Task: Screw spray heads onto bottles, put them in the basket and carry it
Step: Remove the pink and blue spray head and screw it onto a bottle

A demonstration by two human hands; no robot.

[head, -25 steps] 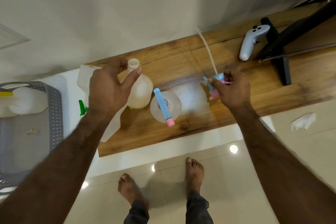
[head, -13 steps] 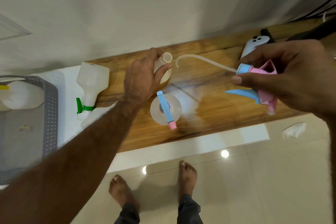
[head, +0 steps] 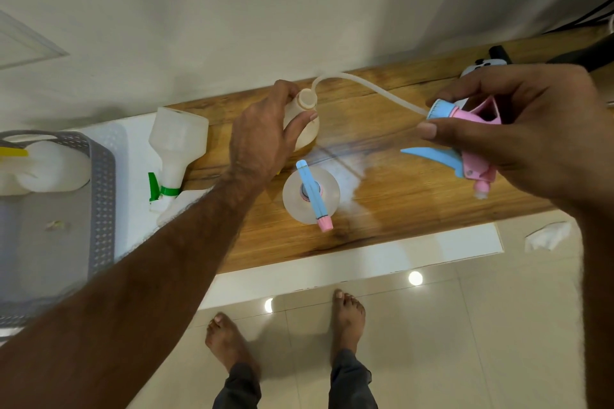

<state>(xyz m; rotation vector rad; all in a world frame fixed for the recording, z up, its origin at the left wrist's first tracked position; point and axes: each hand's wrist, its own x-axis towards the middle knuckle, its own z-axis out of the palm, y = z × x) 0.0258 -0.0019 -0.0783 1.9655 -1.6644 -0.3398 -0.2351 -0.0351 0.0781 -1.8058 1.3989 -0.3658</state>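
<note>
My left hand (head: 262, 139) grips an open-necked translucent bottle (head: 304, 116) standing on the wooden shelf (head: 382, 209). My right hand (head: 531, 139) holds a pink and blue spray head (head: 461, 133) up to the right of it. Its white dip tube (head: 358, 83) arcs left, and the tube's tip sits at the bottle's mouth. A second bottle with a blue and pink spray head (head: 312, 194) stands just in front. A bottle with a green spray head (head: 172, 149) lies at the shelf's left end. The grey basket (head: 99, 196) at far left holds a bottle with a yellow head (head: 43, 166).
A white game controller (head: 478, 66) and a black stand (head: 498, 51) sit behind my right hand at the back of the shelf. A crumpled tissue (head: 548, 236) lies on the tiled floor. My bare feet (head: 347, 315) stand below the shelf edge.
My right hand lifted the spray head off the shelf and brought it up and right. The tube swung left to the bottle's mouth. My left hand shifted the bottle to the right.
</note>
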